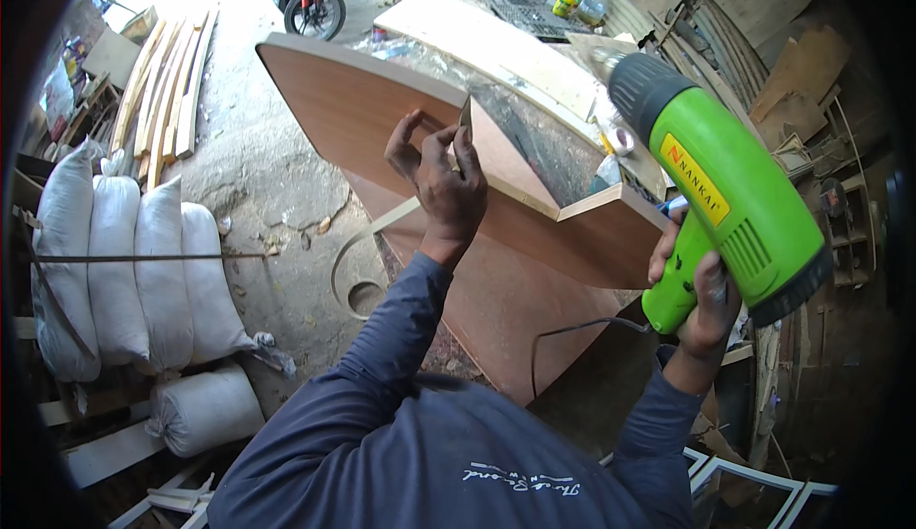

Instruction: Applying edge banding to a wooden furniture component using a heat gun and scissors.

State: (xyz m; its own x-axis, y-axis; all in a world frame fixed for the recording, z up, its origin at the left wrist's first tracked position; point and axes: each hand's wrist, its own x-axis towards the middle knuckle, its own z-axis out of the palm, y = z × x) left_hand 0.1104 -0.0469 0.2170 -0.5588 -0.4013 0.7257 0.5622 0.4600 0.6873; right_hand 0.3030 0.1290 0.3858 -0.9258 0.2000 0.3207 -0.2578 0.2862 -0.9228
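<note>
My right hand (708, 302) grips the handle of a green heat gun (733, 186), its black nozzle end tilted up and away to the left. From the handle's base a dark cord (572, 327) hangs down. My left hand (444, 186) is raised at the step in a notched brown wood-faced board (334, 114), with its fingers bent. Whatever those fingertips pinch is too small to make out, and the thumb is hidden. Beside the left wrist, a pale thin strip (345, 260) curls down from the board. The notched board stands on edge over a reddish-brown panel (506, 305).
White filled sacks (124, 271) stand at the left, with long wooden strips (172, 90) beyond them. A motorbike (313, 4) is parked at the back. Pale boards (496, 52) lie past the workpiece. White frames (749, 477) sit at lower right, and scrap wood (801, 76) leans farther right.
</note>
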